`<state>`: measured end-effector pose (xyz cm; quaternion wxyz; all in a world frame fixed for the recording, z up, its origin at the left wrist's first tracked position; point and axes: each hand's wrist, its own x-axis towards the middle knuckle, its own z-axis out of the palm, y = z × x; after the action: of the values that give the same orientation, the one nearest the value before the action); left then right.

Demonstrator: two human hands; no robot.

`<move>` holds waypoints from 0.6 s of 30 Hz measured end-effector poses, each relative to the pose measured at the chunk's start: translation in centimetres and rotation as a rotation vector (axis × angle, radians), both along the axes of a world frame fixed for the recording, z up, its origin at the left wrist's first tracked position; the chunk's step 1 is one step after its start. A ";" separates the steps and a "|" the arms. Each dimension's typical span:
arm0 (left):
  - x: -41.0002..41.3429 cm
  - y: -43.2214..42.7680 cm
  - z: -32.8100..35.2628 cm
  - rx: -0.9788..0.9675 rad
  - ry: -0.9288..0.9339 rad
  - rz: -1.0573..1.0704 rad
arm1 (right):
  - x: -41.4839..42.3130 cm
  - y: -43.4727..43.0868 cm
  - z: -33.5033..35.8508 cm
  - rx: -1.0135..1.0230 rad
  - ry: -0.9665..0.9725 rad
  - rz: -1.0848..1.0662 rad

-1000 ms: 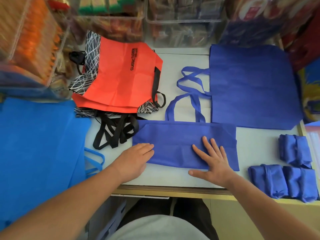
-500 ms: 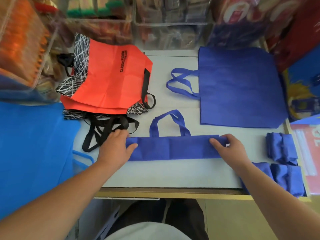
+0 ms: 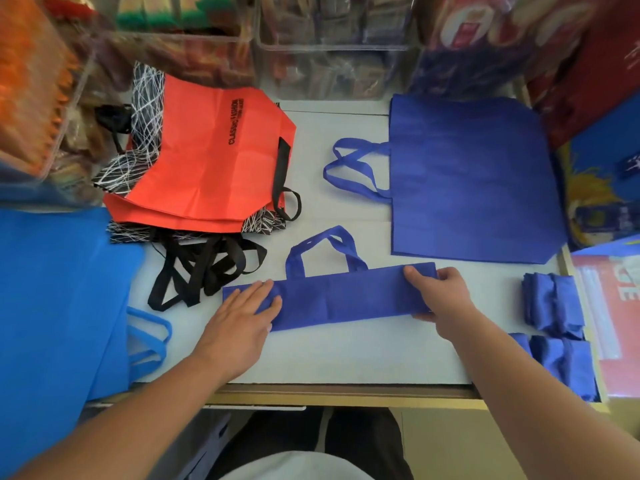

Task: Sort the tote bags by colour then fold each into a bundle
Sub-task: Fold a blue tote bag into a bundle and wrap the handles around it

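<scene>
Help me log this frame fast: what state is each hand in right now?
Left hand: open, pressing flat on the left end of the folded blue bag.
Right hand: closed, gripping that bag's right end.

"CLASSIC FASHION" on red tote

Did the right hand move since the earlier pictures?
Yes: the right hand moved away from the table's front edge, toward the flat dark blue bag, and grips the folded bag.

The folded bag lies near the table's front edge, a flat bag behind it, bundles to its right.
</scene>
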<state>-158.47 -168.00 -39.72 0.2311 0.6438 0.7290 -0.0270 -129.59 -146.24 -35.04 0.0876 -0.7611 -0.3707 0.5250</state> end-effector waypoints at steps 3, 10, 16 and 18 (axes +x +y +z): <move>0.5 -0.4 0.7 0.028 0.051 -0.011 | -1.4 1.7 1.1 0.145 0.069 -0.060; 4.8 -1.8 0.9 0.024 -0.055 -0.001 | -5.7 9.1 2.2 0.521 -0.028 0.282; 8.7 -0.4 1.5 -0.041 -0.069 0.092 | -8.8 6.5 0.5 0.894 -0.310 0.773; 9.9 0.8 2.0 -0.113 -0.083 0.111 | -8.7 2.4 -0.8 0.928 -0.246 0.851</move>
<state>-148.59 -167.24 -37.74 0.2981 0.5888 0.7507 -0.0286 -138.31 -143.86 -35.81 0.1485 -0.4850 -0.8364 0.2076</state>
